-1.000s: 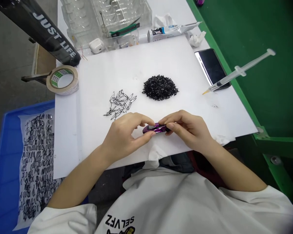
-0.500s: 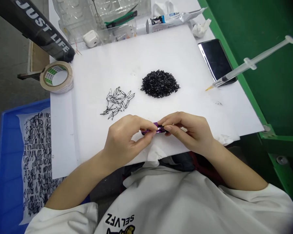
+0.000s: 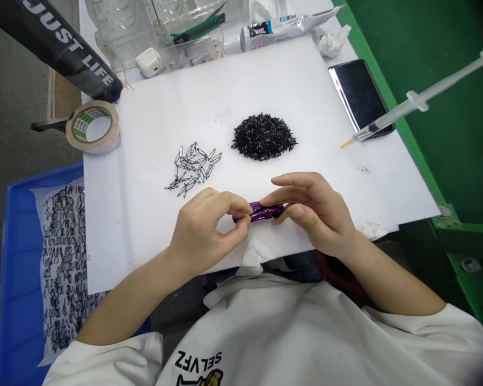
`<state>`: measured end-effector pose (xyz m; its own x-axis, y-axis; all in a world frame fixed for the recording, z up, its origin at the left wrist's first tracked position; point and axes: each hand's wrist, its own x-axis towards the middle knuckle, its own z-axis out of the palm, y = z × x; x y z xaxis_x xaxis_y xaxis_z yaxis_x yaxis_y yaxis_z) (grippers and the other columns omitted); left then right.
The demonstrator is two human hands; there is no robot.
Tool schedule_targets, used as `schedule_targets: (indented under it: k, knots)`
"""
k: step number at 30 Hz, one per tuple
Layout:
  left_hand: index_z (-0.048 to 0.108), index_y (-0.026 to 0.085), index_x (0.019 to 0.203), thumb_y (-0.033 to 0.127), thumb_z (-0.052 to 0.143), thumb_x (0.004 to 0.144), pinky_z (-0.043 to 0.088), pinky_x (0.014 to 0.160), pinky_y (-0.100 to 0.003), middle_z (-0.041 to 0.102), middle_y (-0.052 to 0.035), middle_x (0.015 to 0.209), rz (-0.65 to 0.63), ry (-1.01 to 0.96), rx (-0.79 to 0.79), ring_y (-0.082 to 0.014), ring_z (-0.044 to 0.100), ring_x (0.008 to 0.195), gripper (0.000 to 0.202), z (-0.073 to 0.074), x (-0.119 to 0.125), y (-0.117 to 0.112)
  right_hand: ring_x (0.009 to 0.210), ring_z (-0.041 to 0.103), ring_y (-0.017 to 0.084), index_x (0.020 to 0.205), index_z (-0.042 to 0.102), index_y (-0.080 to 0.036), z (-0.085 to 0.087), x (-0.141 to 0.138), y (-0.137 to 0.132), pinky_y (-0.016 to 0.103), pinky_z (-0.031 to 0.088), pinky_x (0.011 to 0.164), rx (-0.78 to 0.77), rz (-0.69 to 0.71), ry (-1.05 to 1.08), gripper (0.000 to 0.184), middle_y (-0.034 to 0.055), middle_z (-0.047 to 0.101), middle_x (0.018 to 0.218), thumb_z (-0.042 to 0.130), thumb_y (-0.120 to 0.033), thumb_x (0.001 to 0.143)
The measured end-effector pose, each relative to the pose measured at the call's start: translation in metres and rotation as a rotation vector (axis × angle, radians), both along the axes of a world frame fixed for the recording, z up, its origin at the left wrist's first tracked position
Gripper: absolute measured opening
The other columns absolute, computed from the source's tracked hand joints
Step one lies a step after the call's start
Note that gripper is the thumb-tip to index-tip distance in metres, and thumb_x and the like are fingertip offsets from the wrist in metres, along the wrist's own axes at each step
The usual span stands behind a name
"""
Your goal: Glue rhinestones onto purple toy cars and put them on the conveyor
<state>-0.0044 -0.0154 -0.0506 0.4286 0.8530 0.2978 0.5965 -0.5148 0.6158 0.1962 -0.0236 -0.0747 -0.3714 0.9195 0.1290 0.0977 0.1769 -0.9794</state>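
Green painted workbench (image 3: 446,161) runs up the right side, and a large matte white sheet (image 3: 209,91) lies across the work surface. Low on the left, a bright blue plastic crate (image 3: 20,257) holds a dense layer of dark, slender pieces (image 3: 64,268). On the sheet sit a mound of glittering black slivers (image 3: 263,136) and, toward the left, a loose scatter of slim clear pieces with dark edges (image 3: 193,169). A clear plastic syringe with an amber tip (image 3: 422,99) lies over a corner of a black smartphone (image 3: 360,96), its tip pointing onto the sheet.

A slim, glossy purple metallic piece (image 3: 261,212) is held lengthwise between the hands, just above the sheet near its front edge. The left hand (image 3: 201,236) pinches its left end between thumb and forefinger. The right hand (image 3: 314,214) pinches its right end, thumb below and fingers across the top. The glossy surface could slip from this light fingertip hold and drop onto the sheet or over its front edge. A careless sweep of a forearm could scatter the loose pieces, and a knock could shift the syringe.
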Motion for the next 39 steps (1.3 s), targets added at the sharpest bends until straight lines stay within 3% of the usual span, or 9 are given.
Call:
schedule_targets:
  k: [28,35,39]
  knots:
    - [0.056,0.023,0.081,0.007,0.057,0.075,0.045,0.061,-0.027,0.065,0.0059,0.067,-0.028,0.04,0.032,-0.0124,0.056,0.064,0.017,-0.0019,0.0054,-0.0012,0.101,0.061,0.018,0.121,0.042,-0.027,-0.0028,0.0027,-0.0001,0.027,0.056,0.072,0.057,0.074,0.021,0.032,0.0052,0.062,0.103,0.043,-0.036,0.09]
    - [0.053,0.021,0.081,0.008,0.056,0.074,0.045,0.066,-0.027,0.061,0.0043,0.071,-0.038,0.071,-0.09,-0.0124,0.054,0.068,0.015,-0.0015,0.0065,-0.0023,0.099,0.062,0.017,0.12,0.042,-0.024,-0.0018,0.0034,0.0002,0.025,0.055,0.066,0.078,0.093,-0.001,0.031,0.0052,0.064,0.1,0.043,-0.034,0.09]
    - [0.051,0.02,0.091,0.014,0.058,0.073,0.045,0.071,-0.031,0.06,-0.0011,0.088,-0.026,0.199,-0.182,-0.017,0.054,0.082,0.021,-0.0032,0.0081,-0.0026,0.094,0.063,0.016,0.118,0.044,-0.023,-0.0008,0.0043,-0.0004,0.021,0.052,0.055,0.155,0.112,-0.045,0.029,0.0047,0.065,0.097,0.043,-0.028,0.09]
